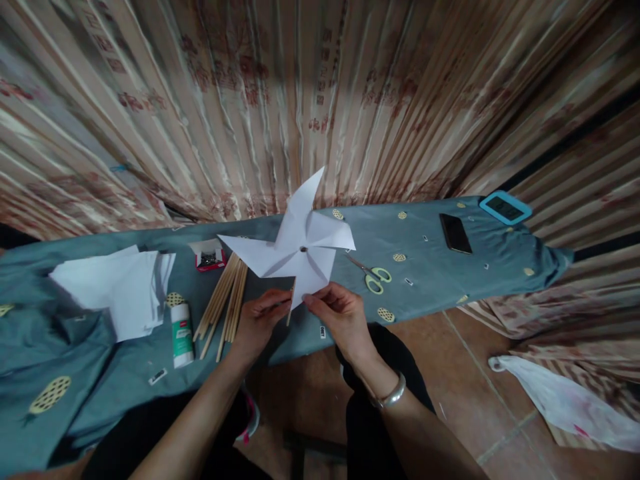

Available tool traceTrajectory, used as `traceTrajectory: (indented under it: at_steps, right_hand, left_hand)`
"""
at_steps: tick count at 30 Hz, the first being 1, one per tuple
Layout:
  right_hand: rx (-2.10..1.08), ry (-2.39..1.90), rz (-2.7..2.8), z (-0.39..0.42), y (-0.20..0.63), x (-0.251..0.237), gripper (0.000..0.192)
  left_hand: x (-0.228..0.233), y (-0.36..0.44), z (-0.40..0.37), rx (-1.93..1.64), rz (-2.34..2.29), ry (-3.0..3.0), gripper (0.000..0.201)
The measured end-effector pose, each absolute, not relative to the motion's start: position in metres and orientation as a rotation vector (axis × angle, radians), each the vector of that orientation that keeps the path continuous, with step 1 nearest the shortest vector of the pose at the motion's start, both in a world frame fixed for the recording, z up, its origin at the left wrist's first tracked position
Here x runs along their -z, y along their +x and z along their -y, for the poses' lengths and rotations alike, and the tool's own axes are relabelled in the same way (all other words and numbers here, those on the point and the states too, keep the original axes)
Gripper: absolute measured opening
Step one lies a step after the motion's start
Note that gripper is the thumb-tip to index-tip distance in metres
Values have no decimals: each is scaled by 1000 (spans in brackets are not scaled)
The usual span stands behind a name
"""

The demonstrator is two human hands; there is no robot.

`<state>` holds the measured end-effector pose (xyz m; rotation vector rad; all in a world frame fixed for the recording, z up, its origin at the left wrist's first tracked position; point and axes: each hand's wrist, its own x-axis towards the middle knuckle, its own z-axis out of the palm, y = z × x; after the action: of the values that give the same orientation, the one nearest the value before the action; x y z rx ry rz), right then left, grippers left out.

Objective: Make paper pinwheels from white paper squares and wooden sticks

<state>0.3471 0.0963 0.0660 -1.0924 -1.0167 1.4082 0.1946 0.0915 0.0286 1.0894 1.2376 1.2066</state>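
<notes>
A white paper pinwheel (304, 243) faces me over the middle of the table, a small dark spot at its centre. My left hand (263, 319) is closed on its thin wooden stick (289, 319), most of which is hidden behind the paper. With thumb and fingers, my right hand (343, 313) pinches the lowest blade. Left of the pinwheel lie several loose wooden sticks (220, 313) and an open red box of small dark metal pieces (210, 259). Green-handled scissors (375, 275) rest to the right of it.
A glue stick (182, 335) and a stack of white paper (133, 293) are on the left of the cloth-covered table (425, 267). Toward the right end lie a black phone (455, 233) and a blue-framed digital clock (505, 207). Curtains (280, 113) hang behind; a plastic bag (565, 400) is at lower right.
</notes>
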Motion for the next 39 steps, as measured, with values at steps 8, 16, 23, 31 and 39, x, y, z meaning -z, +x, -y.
traceTrajectory:
  at_steps: [8, 16, 23, 31, 39]
  right_hand:
    - [-1491, -1063, 969, -95, 341, -68, 18]
    - [-1509, -1043, 988, -94, 332, -65, 17]
    - [-1390, -1085, 1193, -85, 337, -67, 11]
    - [-919, -1175, 1161, -107, 393, -79, 12]
    - [-1172, -1063, 1262, -126, 396, -64, 36]
  left_hand:
    - [-26, 196, -92, -1227, -1209, 1121, 17]
    - [-24, 197, -92, -1227, -1227, 1035, 25]
    - [-26, 196, -92, -1218, -1230, 1073, 20]
    - [-22, 195, -91, -1201, -1338, 1083, 23]
    - [-30, 197, -90, -1120, -1250, 1088, 23]
